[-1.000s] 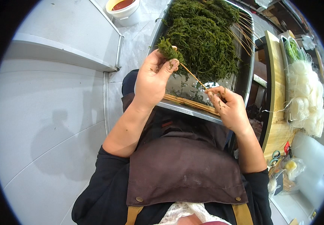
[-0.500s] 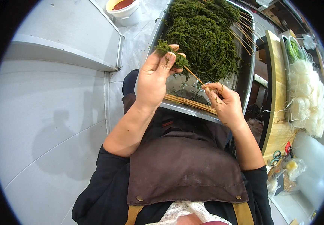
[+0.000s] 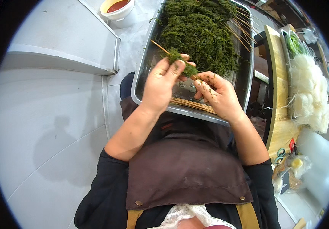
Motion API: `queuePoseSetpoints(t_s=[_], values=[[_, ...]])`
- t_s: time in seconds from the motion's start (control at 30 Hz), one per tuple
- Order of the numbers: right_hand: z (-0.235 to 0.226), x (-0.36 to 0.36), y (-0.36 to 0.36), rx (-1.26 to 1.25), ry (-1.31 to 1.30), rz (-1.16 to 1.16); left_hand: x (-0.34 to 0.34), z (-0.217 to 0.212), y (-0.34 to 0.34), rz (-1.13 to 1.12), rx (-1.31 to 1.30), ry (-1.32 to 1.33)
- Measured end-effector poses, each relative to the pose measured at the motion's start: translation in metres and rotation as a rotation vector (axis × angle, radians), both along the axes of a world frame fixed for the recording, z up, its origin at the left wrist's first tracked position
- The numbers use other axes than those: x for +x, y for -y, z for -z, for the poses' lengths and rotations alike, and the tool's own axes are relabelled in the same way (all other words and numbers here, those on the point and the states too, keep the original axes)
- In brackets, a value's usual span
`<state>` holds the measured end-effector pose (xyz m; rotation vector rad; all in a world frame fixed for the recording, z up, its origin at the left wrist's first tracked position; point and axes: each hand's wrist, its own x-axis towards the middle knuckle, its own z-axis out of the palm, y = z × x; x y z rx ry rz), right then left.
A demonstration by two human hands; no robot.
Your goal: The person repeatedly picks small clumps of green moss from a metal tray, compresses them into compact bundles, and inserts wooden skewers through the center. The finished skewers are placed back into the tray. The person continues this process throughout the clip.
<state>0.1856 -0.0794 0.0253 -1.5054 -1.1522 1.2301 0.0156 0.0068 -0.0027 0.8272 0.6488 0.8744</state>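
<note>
1. Left hand (image 3: 160, 86): thumb and fingers closed round a clump (image 3: 176, 57) of stringy green weed; the clump wraps a thin stick (image 3: 158, 45), whose bare end juts out up and to the left.
2. Right hand (image 3: 219, 93): fingertips pinched at the stick's lower end, just beside the clump; green scraps cling to the fingers; how firm the pinch is, I cannot tell.
3. Place: clump and stick are held in the air over the near part of the tray (image 3: 199, 115); the heap (image 3: 199, 38) of weed lies beyond, filling much of the tray; spare sticks (image 3: 191, 104) lie along its near edge; other sticks (image 3: 242, 32) poke out at the heap's right side.
4. Step in hand, as I judge it: working the weed round the stick, the left hand squeezing while the right steadies or turns the end.
5. The next move calls, I think, for an even press along the clump; the right hand should keep the stick in line, as loose strands could slip off.
</note>
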Motion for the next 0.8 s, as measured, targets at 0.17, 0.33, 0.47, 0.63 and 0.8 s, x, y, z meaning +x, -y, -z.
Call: queuePoseSetpoints(t_s=[0.17,0.33,0.47,0.63,0.8], values=[[0.012,0.008,0.010,-0.114,0.032,0.052,0.007,0.012,0.017,0.128,-0.138,-0.108],[0.018,0.036,0.037,-0.147,0.401,-0.088,-0.006,0.013,0.013,0.568,0.064,-0.535],[0.012,0.064,0.058,-0.139,0.875,-0.341,-0.020,0.004,0.009,0.702,0.595,-0.762],[0.006,0.081,0.044,-0.212,1.016,-0.349,0.008,0.010,0.022,0.546,0.873,-0.761],[0.042,0.067,-0.018,0.256,1.217,-0.010,0.015,0.016,0.026,0.612,0.858,-0.762]])
